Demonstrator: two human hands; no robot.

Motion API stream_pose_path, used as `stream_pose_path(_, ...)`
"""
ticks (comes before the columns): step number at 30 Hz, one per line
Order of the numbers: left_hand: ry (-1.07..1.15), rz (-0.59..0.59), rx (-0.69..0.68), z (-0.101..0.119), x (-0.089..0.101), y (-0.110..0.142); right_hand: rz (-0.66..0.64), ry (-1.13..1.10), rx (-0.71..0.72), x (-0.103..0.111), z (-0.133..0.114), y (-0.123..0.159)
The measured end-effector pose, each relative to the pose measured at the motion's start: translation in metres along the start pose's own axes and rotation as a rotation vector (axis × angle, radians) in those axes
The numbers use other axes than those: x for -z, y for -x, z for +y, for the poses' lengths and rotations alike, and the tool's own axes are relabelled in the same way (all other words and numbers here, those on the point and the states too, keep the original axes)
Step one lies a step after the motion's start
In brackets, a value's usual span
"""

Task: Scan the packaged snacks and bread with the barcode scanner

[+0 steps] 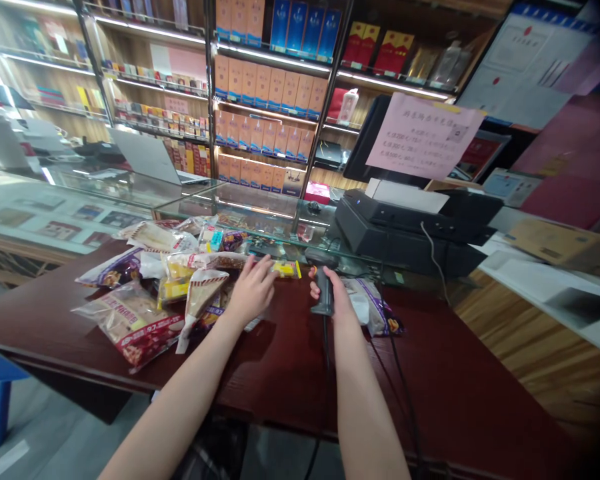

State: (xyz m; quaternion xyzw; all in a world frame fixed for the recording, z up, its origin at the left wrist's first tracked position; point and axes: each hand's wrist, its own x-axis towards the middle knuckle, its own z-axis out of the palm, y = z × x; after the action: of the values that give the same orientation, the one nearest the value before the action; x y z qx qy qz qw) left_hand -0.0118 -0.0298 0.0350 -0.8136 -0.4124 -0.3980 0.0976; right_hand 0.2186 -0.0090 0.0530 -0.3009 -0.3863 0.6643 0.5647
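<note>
My right hand (333, 290) is wrapped round the handle of a dark grey barcode scanner (324, 293), its cable running down over the table. My left hand (254, 290) hovers or rests at the right edge of a pile of packaged snacks, fingers apart. Just beyond its fingertips lies a yellow packet (287, 269). In the pile are a white and red wedge-shaped package (203, 297), a clear bag with a red label (135, 320) and a purple bag (115, 269). Right of the scanner, another purple and clear bag (375, 307) lies partly behind my right arm.
The dark red table (440, 380) meets a glass display counter (253, 203). A black printer-like machine (410, 223) and a monitor with a pink notice (425, 137) stand at right. A laptop (147, 157) sits on the counter. Shelves of boxes (267, 87) line the back.
</note>
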Motion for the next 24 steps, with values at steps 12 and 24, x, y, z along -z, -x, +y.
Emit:
stream_pose_path(12,-0.117,-0.580,0.312,-0.005,-0.039,0.012,0.091,-0.003,0.005,0.012,0.001,-0.006)
stream_pose_path(24,-0.102,-0.564,0.349,-0.011,-0.049,0.008,0.173,0.005,0.032,0.042,-0.012,0.002)
